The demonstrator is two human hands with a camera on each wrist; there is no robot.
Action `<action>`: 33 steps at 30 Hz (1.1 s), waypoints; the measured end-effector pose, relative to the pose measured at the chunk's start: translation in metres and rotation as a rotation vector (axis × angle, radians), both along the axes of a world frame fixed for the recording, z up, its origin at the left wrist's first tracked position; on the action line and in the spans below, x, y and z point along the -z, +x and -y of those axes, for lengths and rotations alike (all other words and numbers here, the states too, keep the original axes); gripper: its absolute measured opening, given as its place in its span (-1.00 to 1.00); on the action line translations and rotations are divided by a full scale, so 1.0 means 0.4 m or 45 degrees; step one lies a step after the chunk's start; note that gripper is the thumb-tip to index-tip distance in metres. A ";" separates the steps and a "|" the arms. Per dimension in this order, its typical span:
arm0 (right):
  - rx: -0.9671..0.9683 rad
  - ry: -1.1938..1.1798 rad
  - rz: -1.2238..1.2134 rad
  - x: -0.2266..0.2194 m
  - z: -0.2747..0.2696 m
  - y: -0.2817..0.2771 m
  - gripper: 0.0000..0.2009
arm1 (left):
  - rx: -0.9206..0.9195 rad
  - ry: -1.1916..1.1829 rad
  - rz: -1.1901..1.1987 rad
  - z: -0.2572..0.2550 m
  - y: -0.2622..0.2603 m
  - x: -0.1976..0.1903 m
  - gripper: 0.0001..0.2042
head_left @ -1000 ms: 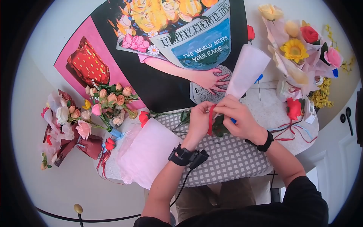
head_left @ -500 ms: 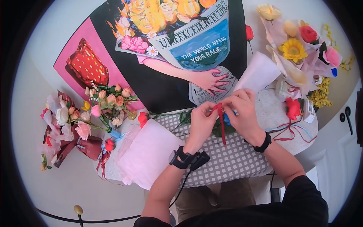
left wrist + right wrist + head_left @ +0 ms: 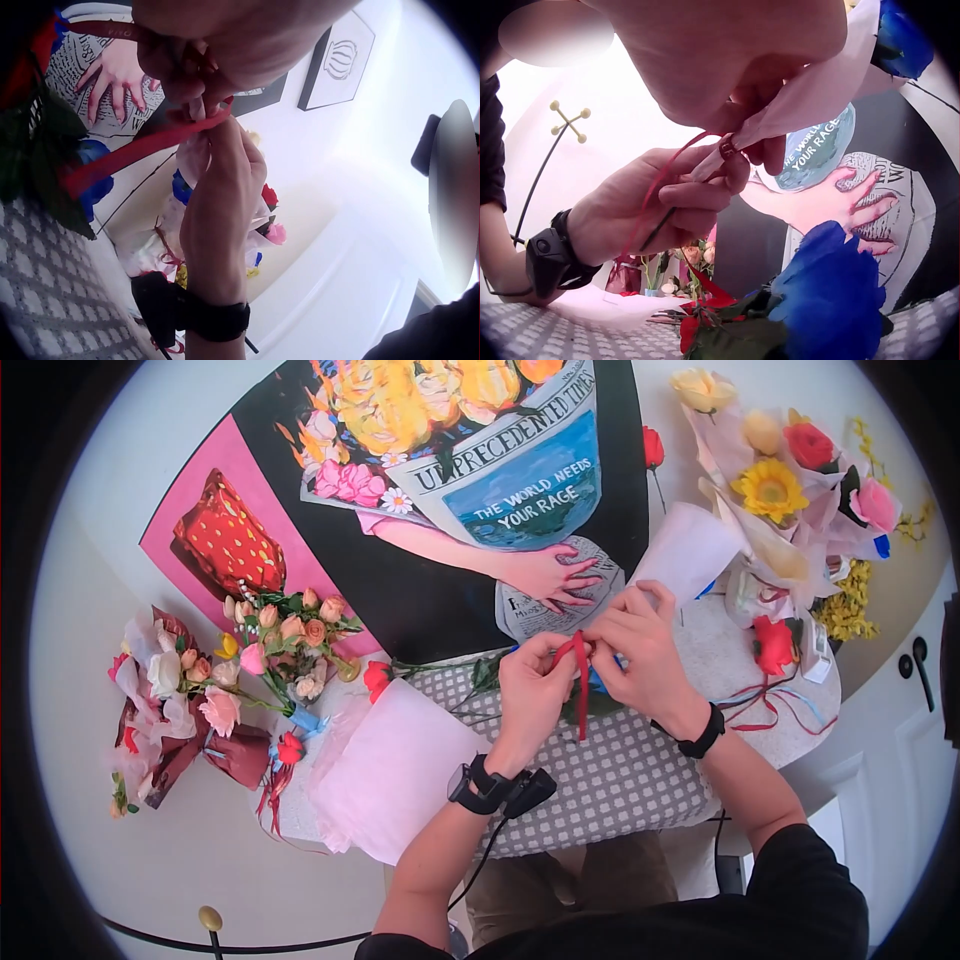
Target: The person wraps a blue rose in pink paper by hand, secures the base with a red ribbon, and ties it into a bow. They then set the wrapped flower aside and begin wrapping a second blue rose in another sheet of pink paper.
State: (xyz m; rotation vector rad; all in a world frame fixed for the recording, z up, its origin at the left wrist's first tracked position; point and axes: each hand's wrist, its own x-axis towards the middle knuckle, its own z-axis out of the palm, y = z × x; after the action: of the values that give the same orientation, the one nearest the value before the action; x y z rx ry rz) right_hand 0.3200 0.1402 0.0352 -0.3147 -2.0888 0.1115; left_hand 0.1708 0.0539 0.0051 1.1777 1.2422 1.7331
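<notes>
A pale wall [image 3: 110, 530] backs a light, speckled table [image 3: 715, 650], with a large flower painting [image 3: 520, 510] along the far side. A grey patterned cushion [image 3: 620, 770] fills the table's front middle, its near edge just beside the person's legs. Pale pink paper [image 3: 400, 770] overlaps the cushion's left side, and a mixed bouquet [image 3: 772, 490] rises toward the table's right edge.

Both forearms reach in from the near side and converge, so the hands meet above the cushion's far part, fingertips close together. The right hand [image 3: 645, 645] comes in from above, back of the hand up, its thumb and fingers bent in a pinch at the ribbon. The left hand [image 3: 532, 685] sits lower, its fingers curled closed round the narrow end of a paper cone [image 3: 695, 550].

That cone slants away to the right, its wide mouth near the bouquet, well apart from the left hand. A blue rose [image 3: 829, 296] lies by the cushion, below the hands. The red ribbon [image 3: 583, 695] goes round the cone's narrow end; one loose tail hangs toward the cushion, with open air between the hands and the cushion.
</notes>
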 end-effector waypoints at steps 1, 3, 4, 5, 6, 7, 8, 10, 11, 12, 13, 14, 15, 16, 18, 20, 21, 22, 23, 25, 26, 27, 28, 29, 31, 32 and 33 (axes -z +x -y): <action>-0.003 0.001 0.001 -0.002 0.001 0.002 -0.97 | 0.011 0.000 0.018 0.000 -0.002 0.002 -0.91; -0.047 -0.007 0.076 -0.012 0.008 0.011 -0.97 | 0.006 -0.009 0.034 -0.001 -0.007 0.001 -0.91; -0.048 -0.006 0.077 -0.017 0.011 0.012 -0.97 | 0.001 -0.019 0.049 -0.002 -0.009 0.000 -0.91; -0.036 0.003 0.102 -0.022 0.014 0.012 -0.95 | -0.002 -0.016 0.049 -0.002 -0.011 -0.002 -0.91; -0.026 0.011 0.127 -0.025 0.018 0.011 -0.93 | 0.006 0.009 0.095 -0.001 -0.011 -0.004 -0.91; -0.029 0.013 0.128 -0.029 0.023 0.008 -0.93 | 0.014 0.035 0.140 -0.001 -0.011 -0.006 -0.91; 0.012 0.021 0.141 -0.032 0.029 0.004 -0.90 | 0.013 0.036 0.141 0.000 -0.011 -0.010 -0.91; 0.055 0.029 0.153 -0.032 0.033 0.002 -0.87 | -0.031 0.083 0.065 0.002 -0.012 -0.019 -0.91; 0.094 0.055 0.176 -0.029 0.032 0.001 -0.84 | -0.030 0.083 0.064 -0.001 -0.008 -0.017 -0.91; 0.134 0.080 0.199 -0.025 0.030 -0.001 -0.80 | -0.013 0.121 0.083 -0.004 -0.003 -0.013 -0.92; 0.135 0.080 0.198 -0.020 0.026 -0.001 -0.80 | 0.003 0.158 0.102 -0.006 0.001 -0.009 -0.92; 0.155 0.106 0.213 -0.013 0.019 0.001 -0.78 | 0.004 0.159 0.101 -0.002 -0.002 -0.007 -0.92; 0.177 0.130 0.229 -0.008 0.015 0.002 -0.76 | 0.081 0.090 0.145 0.004 -0.007 -0.006 -0.92; 0.179 0.130 0.229 -0.005 0.012 0.002 -0.76 | 0.158 0.021 0.189 0.006 -0.009 -0.004 -0.91; 0.194 0.161 0.206 -0.002 0.011 0.002 -0.78 | 0.187 0.026 0.256 0.004 -0.007 -0.002 -0.90; 0.191 0.150 0.190 -0.004 0.017 0.000 -0.78 | 0.212 0.033 0.321 0.004 -0.007 -0.001 -0.88; 0.187 0.139 0.175 -0.006 0.020 -0.001 -0.79 | 0.192 0.006 0.349 0.004 -0.008 -0.001 -0.88; 0.186 0.141 0.175 -0.008 0.022 0.000 -0.79 | 0.171 -0.020 0.378 0.004 -0.008 -0.002 -0.88; 0.193 0.130 0.187 -0.010 0.023 0.002 -0.79 | 0.170 -0.018 0.378 0.004 -0.006 -0.004 -0.88; 0.200 0.121 0.201 -0.011 0.024 0.004 -0.80 | 0.162 -0.065 0.400 0.005 0.002 -0.009 -0.88; 0.207 0.122 0.212 -0.011 0.025 0.004 -0.80 | 0.161 -0.064 0.401 0.006 0.001 -0.007 -0.88; 0.214 0.124 0.222 -0.011 0.026 0.004 -0.80 | 0.187 -0.045 0.400 0.008 -0.002 -0.006 -0.88; 0.213 0.126 0.224 -0.010 0.025 0.003 -0.80 | 0.212 -0.025 0.398 0.010 -0.004 -0.006 -0.88; 0.234 0.138 0.227 -0.007 0.025 0.001 -0.80 | 0.210 -0.023 0.399 0.010 -0.005 -0.008 -0.88; 0.251 0.154 0.230 -0.007 0.027 0.000 -0.81 | 0.167 -0.027 0.385 0.010 -0.006 -0.014 -0.88; 0.258 0.169 0.212 -0.009 0.028 0.000 -0.81 | 0.165 -0.021 0.386 0.011 -0.006 -0.016 -0.88; 0.265 0.185 0.194 -0.012 0.028 -0.001 -0.81 | 0.169 -0.018 0.396 0.012 -0.005 -0.018 -0.88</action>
State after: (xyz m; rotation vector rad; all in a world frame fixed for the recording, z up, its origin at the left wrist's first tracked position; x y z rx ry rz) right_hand 0.3197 0.1289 0.0398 -0.4611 -2.1864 -0.1932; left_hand 0.1688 0.0491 0.0122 0.9173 0.9662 1.7269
